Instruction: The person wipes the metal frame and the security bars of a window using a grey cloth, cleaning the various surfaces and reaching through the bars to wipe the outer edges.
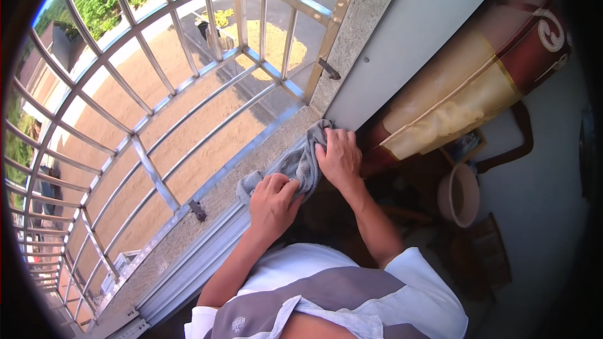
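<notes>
A crumpled grey cloth (301,162) lies bunched along the metal window track (201,245), close to the corner where the track meets the white frame (377,56). My left hand (274,202) is closed on the cloth's near end, with its fingers curled into the fabric. Farther along, my right hand (339,156) presses on the cloth's far end beside the frame, its fingers bent over the folds. Parts of the fingertips on both hands are hidden in the cloth.
Outside the sill, a metal bar cage (157,179) encloses the window above sandy ground (188,113). Dark metal fittings (198,210) stick out of the stone sill. At right hangs a red and gold curtain (465,88). Lower down are a pale basin (459,196) and brown furniture.
</notes>
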`<state>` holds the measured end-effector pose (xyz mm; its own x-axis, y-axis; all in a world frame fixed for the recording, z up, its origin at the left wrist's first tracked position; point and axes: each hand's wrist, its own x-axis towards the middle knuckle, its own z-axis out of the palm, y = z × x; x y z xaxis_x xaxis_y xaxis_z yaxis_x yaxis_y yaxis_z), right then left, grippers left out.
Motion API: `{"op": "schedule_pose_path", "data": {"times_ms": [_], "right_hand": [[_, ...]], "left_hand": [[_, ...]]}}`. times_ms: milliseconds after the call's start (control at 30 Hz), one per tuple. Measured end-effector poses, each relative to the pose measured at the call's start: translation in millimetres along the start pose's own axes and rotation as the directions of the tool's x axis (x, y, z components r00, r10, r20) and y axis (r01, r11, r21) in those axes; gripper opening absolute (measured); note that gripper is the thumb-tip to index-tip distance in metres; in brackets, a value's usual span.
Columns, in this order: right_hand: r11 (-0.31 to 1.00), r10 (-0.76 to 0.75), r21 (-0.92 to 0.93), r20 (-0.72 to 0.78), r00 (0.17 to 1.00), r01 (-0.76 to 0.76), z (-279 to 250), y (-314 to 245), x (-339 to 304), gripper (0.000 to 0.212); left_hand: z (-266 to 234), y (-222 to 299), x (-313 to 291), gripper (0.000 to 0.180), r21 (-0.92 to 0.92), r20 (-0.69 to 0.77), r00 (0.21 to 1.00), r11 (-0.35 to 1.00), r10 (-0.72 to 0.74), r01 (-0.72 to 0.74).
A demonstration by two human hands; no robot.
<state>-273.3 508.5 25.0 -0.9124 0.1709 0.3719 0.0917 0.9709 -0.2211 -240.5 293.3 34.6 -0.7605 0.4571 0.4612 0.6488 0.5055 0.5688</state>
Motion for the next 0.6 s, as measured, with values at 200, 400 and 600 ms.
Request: {"op": "schedule_pose_path", "data": {"times_ms": [200,400,600], "right_hand": [[0.993,-0.079,-0.087,0.012,0.997,0.08,-8.5,-1.1,5.2,0.04],[0.993,0.015,-0.12,0.107,0.994,-0.002,-6.0,-8.3,17.4,0.032],[0.984,-0.177,0.04,0.177,0.968,0.172,-14.0,-50.5,-12.4,0.019]], "left_hand": [[-22.2,-2.6,-16.5,0.047,0.001,0.074,0.997,1.0,0.017,-0.017],[-23.6,-3.0,-13.7,0.048,-0.04,0.081,0.996,0.999,0.033,-0.03],[-29.1,-8.1,-21.1,0.053,-0.051,0.113,0.99,0.996,0.081,-0.076]]}}
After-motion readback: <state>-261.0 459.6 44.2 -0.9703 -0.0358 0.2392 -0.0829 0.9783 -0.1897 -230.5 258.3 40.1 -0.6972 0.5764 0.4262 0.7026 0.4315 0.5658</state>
